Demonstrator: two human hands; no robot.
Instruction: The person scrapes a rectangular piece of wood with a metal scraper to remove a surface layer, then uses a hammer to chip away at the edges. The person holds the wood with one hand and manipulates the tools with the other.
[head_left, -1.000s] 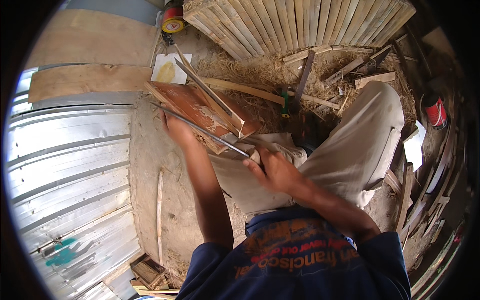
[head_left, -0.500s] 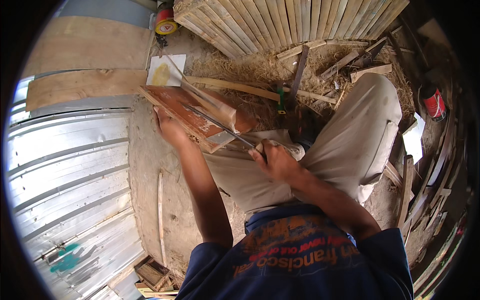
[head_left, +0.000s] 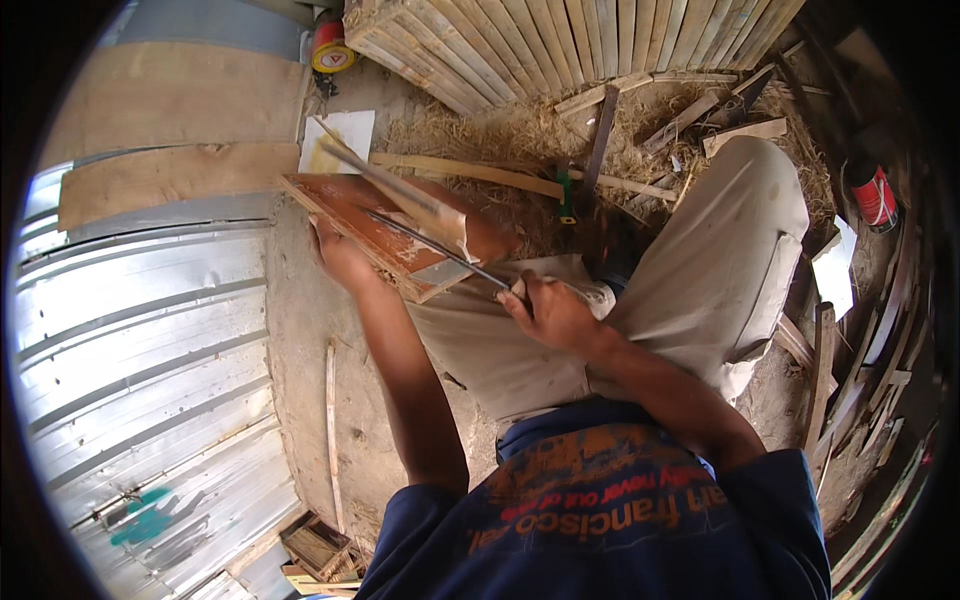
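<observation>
A reddish-brown wooden board (head_left: 345,203) lies tilted across my left thigh, with pale bare patches on its face. My left hand (head_left: 342,256) grips its left edge, the fingers partly hidden at the rim. My right hand (head_left: 552,312) is closed round the near end of a long thin metal blade (head_left: 440,250), whose grip the fingers mostly cover. The blade lies low across the board's face. Beside it a thin, curled strip of surface layer (head_left: 410,200) stands up from the board, its far end pointing away over a white sheet (head_left: 352,135).
Corrugated metal sheets (head_left: 150,320) line the left side. A slatted wooden piece (head_left: 540,45) stands ahead, with shavings and a green-and-yellow tool (head_left: 566,195) nearer. Wood offcuts (head_left: 745,135) and a red can (head_left: 872,198) are at right, another red can (head_left: 330,45) far left.
The curled strip has shifted a little, its far end now looking wider and more lifted. My right hand and the blade have moved only slightly; my left hand keeps its place on the board.
</observation>
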